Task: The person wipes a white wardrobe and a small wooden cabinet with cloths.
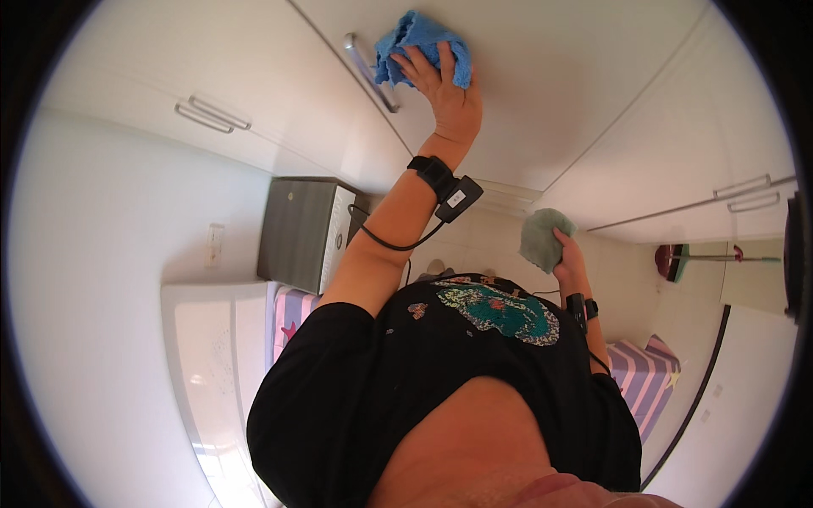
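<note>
Pressed against a white cabinet door [540,82], my left hand [444,79] has its fingers spread over a crumpled blue cloth [419,32]. The cloth lies just right of a metal bar handle [371,73], covering part of the door beside it. My right hand [569,257] is lower, in front of my body at the right, and holds a folded grey-green cloth [540,238] with the thumb on top. That cloth hangs in the air over the pale floor. Each wrist wears a black strap with a small device and a cable.
More white cabinet doors with metal handles [213,114] stand at the left and right. A dark wood-grain nightstand [295,228] is at the left, by a white wall with a socket [215,246]. Striped bedding [641,381] shows on both sides of me. A broom and dustpan [676,262] are at the right.
</note>
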`<act>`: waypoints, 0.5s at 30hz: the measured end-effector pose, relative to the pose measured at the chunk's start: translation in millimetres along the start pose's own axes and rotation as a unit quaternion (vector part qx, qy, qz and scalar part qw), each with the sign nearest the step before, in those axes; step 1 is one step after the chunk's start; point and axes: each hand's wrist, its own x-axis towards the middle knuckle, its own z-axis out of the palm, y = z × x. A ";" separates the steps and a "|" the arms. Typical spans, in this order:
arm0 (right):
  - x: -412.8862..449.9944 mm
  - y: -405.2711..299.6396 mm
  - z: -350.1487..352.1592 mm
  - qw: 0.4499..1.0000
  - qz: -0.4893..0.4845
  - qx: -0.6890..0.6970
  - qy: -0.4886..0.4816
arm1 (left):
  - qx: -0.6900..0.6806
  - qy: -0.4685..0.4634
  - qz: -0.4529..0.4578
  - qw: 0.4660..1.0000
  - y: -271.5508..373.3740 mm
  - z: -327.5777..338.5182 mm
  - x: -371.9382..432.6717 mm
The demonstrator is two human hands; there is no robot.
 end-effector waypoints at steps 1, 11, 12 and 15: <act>-1.9 0.3 -0.3 1.000 -0.006 -0.002 0.007 | -0.008 -0.005 0.002 1.000 4.0 4.9 -0.9; -5.1 -0.3 -16.8 0.999 -0.025 0.010 0.038 | 0.044 -0.103 0.089 0.990 45.6 41.1 -15.5; -4.2 -0.2 -17.2 0.999 -0.024 0.010 0.037 | 0.040 -0.101 0.094 0.990 51.1 44.3 -15.2; -3.0 1.3 -18.6 0.999 -0.024 0.007 0.033 | 0.036 -0.081 0.109 0.990 70.3 52.5 -14.2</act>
